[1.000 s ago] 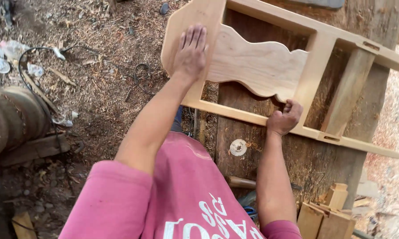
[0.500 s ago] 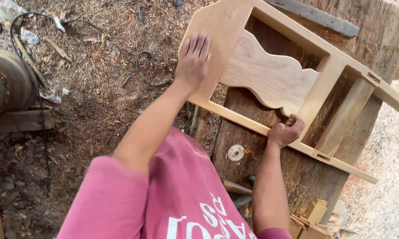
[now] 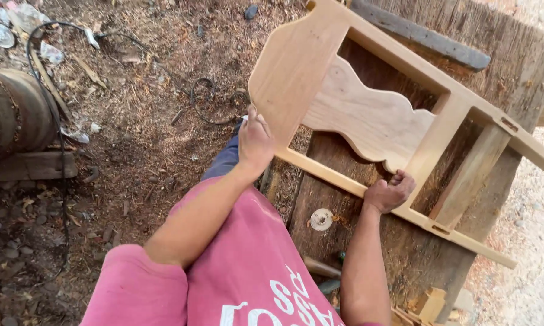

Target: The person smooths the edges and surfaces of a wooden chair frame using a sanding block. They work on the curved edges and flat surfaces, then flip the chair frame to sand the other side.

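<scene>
A pale wooden chair-back frame [image 3: 302, 66] with a curvy middle splat [image 3: 368, 118] lies tilted over a rough, dark wooden workbench [image 3: 495, 66]. My left hand [image 3: 255, 142] grips the near edge of its wide top rail, fingers curled under. My right hand [image 3: 391, 192] is closed around the near side rail, beside the lower end of the splat. Both arms reach out from pink sleeves.
Sawdust-strewn ground lies on the left with a black cable [image 3: 48, 121], a coil of wire [image 3: 208, 99] and a rusty barrel [image 3: 12, 111] on a beam. A round disc [image 3: 321, 219] rests on the bench; small wood offcuts [image 3: 432, 302] sit near my right elbow.
My left hand slid from flat on the top rail's face down to its near edge. The frame has swung so that the top rail sits farther right. My right hand kept its grip.
</scene>
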